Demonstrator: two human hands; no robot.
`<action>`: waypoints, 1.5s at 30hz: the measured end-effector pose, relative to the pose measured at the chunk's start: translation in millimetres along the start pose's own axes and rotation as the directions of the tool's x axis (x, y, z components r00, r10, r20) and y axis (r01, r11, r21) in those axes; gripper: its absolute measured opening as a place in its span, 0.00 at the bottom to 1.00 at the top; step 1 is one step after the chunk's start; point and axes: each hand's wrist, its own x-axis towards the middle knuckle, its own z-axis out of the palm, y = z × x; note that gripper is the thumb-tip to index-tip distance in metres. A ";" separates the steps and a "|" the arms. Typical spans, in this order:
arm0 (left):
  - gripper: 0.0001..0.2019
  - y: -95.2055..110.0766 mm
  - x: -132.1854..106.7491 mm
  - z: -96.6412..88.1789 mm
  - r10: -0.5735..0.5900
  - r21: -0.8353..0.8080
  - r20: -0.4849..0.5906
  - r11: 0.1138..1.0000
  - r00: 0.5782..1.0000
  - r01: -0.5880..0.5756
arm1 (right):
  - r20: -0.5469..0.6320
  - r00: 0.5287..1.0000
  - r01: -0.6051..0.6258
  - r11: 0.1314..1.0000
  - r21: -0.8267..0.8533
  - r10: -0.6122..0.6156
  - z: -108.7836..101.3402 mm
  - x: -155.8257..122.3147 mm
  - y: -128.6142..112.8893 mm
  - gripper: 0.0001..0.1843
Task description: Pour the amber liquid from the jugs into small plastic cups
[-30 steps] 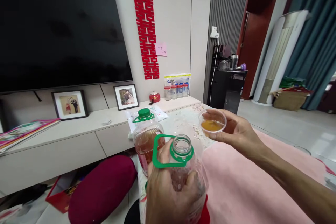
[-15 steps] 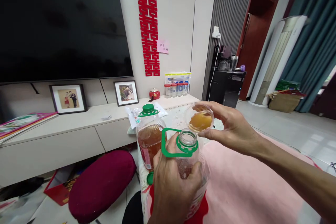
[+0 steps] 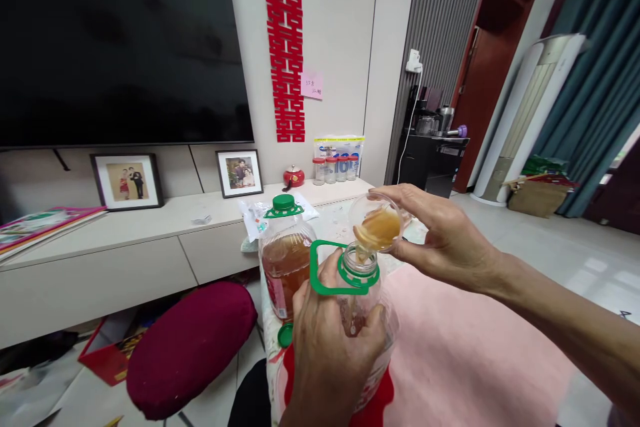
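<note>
My left hand is wrapped round the neck end of a large clear plastic bottle with a green carry handle. The bottle's mouth is uncapped and faces up. In my right hand is a clear plastic cup, tilted over that mouth. Amber liquid runs from the cup's lip into the bottle. To the left stands a second big bottle, capped in green and holding brownish liquid. A loose green cap lies beside my left hand.
Pink cloth covers the table on the right. A maroon stool stands at left. Behind, a long white cabinet carries framed photos, a red pot and several red-lidded jars. A plastic packet lies behind the capped bottle.
My right hand has tipped the cup further and slightly left over the bottle mouth. Liquid now streams into the bottle, where none was flowing before. My left hand keeps its grip.
</note>
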 end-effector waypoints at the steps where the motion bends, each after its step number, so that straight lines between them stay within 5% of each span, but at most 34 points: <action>1: 0.24 0.6 0.3 -0.3 -0.009 -0.009 0.011 1.000 1.000 0.010 | 0.002 1.000 0.010 1.000 -0.005 -0.010 -0.6 0.5 -0.8 0.28; 6: 0.24 2.7 1.8 -0.9 -0.066 -0.069 0.038 0.995 0.997 0.068 | 0.025 0.996 0.088 0.995 -0.051 -0.087 -3.1 3.4 -4.4 0.28; 15: 0.22 2.0 1.6 -2.0 -0.009 0.021 -0.011 1.000 1.000 0.009 | 0.037 0.975 0.222 0.971 -0.086 -0.219 -4.5 5.8 -3.5 0.30; 25: 0.20 6.0 6.4 -4.7 -0.160 -0.089 0.071 0.982 0.984 0.166 | 0.062 0.951 0.310 0.923 -0.227 -0.304 -5.3 11.4 -10.5 0.24; 33: 0.32 3.6 4.0 -2.6 -0.145 -0.095 0.064 0.984 0.987 0.151 | 0.094 0.924 0.377 0.851 -0.365 -0.369 -5.9 15.0 -21.6 0.19; 45: 0.23 8.6 6.9 -5.1 -0.148 -0.106 0.096 0.982 0.984 0.158 | 0.144 0.898 0.435 0.786 -0.439 -0.417 -6.6 17.8 -31.1 0.17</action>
